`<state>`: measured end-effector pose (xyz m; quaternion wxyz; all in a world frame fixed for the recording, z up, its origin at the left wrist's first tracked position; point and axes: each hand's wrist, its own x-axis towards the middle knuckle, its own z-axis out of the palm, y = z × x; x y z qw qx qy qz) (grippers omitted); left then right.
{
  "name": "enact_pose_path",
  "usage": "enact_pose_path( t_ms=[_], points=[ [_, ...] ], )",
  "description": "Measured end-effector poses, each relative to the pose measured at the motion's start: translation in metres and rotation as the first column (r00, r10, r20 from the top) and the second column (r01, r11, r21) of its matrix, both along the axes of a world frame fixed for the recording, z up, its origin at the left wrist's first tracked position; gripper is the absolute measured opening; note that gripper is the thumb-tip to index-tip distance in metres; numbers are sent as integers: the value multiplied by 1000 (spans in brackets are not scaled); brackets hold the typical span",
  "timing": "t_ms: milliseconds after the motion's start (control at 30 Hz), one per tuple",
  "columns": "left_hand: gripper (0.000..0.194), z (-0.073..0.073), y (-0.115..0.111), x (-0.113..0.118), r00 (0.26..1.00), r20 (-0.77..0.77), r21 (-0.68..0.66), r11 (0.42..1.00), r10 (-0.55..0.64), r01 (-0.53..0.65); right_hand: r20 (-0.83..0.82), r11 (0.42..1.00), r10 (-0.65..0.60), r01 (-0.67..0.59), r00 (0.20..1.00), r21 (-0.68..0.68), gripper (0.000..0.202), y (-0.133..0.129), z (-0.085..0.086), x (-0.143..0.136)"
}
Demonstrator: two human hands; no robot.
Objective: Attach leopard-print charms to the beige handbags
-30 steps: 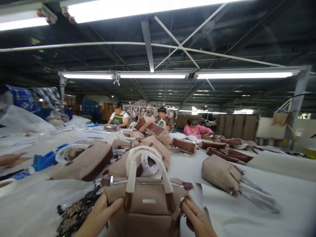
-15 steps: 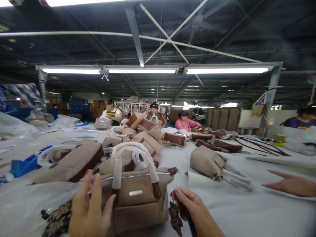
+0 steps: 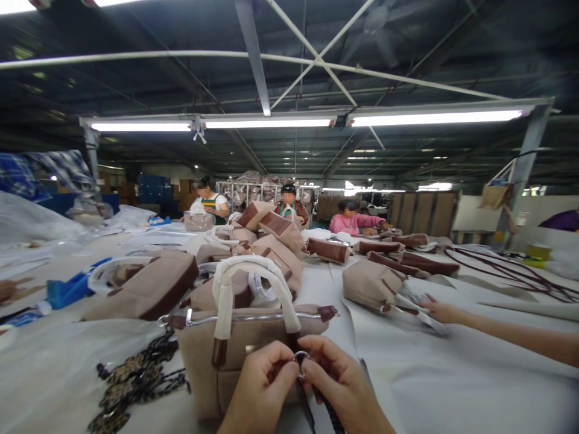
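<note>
In front of the beige handbag point(image 3: 196, 364), my left hand point(image 3: 260, 389) and my right hand point(image 3: 346, 386) meet, fingertips pinching a metal ring point(image 3: 301, 357) between them. From the ring hangs a bag charm point(image 3: 306, 407) with a dark braided cord, mostly hidden by my right hand. The handbag stands upright, with a silver zip, brown leather trim and white-wrapped handles point(image 3: 222, 301). My hands cover part of its front and the right handle's base. Left of it lies a tangle of leopard-print charms point(image 3: 133, 377) with black cords on clear plastic.
Beige and brown bags point(image 3: 280, 232) are heaped behind the handbag. Another bag point(image 3: 371, 283) lies at right, where a co-worker's hand point(image 3: 441, 312) touches its wrapped handle. A blue bin point(image 3: 67, 292) sits at left. Several people work across the table; brown straps point(image 3: 511, 271) lie at far right.
My left hand has left the handbag's left side and joined my right hand at the charm's ring. The co-worker's hand has reached left to the other bag's handle.
</note>
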<state>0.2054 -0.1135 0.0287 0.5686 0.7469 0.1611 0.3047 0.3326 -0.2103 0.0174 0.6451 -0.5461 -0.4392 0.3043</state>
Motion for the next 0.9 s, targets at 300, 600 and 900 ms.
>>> enact_pose_path(
  t_ms=[300,600,900],
  points=[
    [35,8,7,-6,995,-54,-199,977,-85,73,478,991,-128,130,869,30,22,-13,24,-6],
    [53,1,7,-7,985,66,-372,912,-157,170,659,991,-136,114,740,77,38,-11,6,-7],
    [23,8,9,-17,993,28,-110,987,-114,116,605,990,-144,109,783,95,38,-11,8,-12]
  ],
)
